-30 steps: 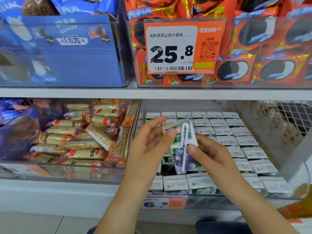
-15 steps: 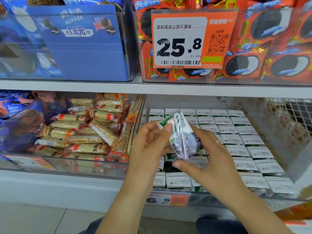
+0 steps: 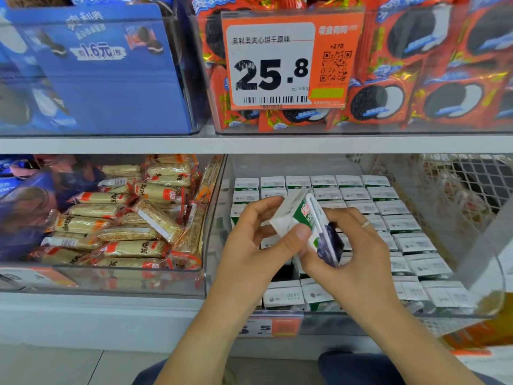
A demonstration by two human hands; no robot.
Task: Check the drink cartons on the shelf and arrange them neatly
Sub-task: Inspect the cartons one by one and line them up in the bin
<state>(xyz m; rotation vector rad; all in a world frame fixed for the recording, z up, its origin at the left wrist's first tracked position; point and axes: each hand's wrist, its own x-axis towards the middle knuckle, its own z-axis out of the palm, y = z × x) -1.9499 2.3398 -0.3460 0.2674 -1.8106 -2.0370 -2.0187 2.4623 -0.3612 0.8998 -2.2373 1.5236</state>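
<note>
A small green, white and purple drink carton (image 3: pixel 308 218) with a straw on its side is tilted above the bin, its white end turned up to the left. My left hand (image 3: pixel 258 243) pinches it at the left, thumb on its front. My right hand (image 3: pixel 352 251), a ring on one finger, grips it from the right and below. Under the hands, rows of like cartons (image 3: pixel 388 207) stand upright in a clear plastic bin (image 3: pixel 216 245), white tops showing. A dark gap (image 3: pixel 283 272) opens among them beneath the held carton.
A clear bin of wrapped snack bars (image 3: pixel 130 218) sits to the left. The upper shelf holds blue (image 3: pixel 105 70) and red cookie packs (image 3: pixel 433 79) behind an orange 25.8 price tag (image 3: pixel 291 62). A wire mesh panel (image 3: pixel 472 184) closes the right side.
Both hands have turned the carton from upright with its straw facing me to tilted, its white end now swung up and left. The view has shifted slightly downward.
</note>
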